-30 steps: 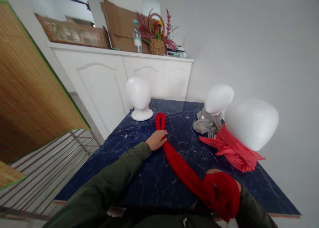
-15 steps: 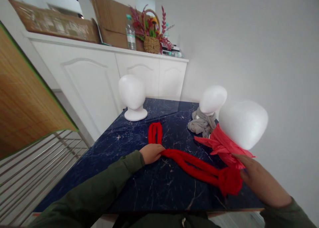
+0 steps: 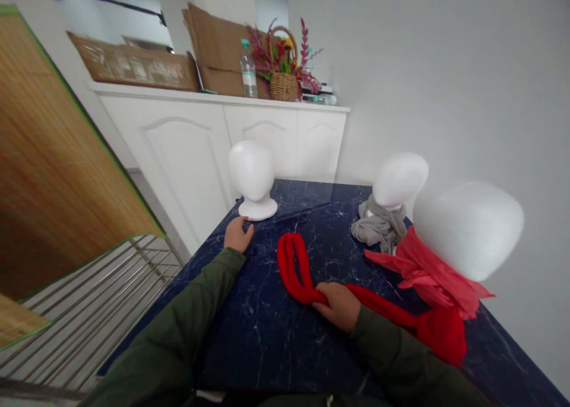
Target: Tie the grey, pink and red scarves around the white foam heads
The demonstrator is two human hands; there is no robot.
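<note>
A long red scarf (image 3: 296, 264) lies across the dark table, with a loop at its far end and a bunched end at the right. My right hand (image 3: 339, 305) is closed around the scarf just below that loop. At the table's back left stands a white mannequin head (image 3: 253, 172) on a round base. My left hand (image 3: 238, 235) reaches the front edge of this base, thumb apart from the fingers; whether it touches the base I cannot tell. My right forearm covers part of the scarf.
To the right, one white head (image 3: 401, 178) has a grey scarf (image 3: 378, 224) around its neck, and a nearer head (image 3: 469, 229) wears a coral scarf (image 3: 439, 276). A metal rack (image 3: 107, 306) borders the dark marbled table (image 3: 267, 342) on the left. White cabinets (image 3: 187, 152) stand behind.
My left hand has let go of the red scarf and moved forward to the mannequin head's base. My right hand has come left from the coral scarf and grips the red scarf.
</note>
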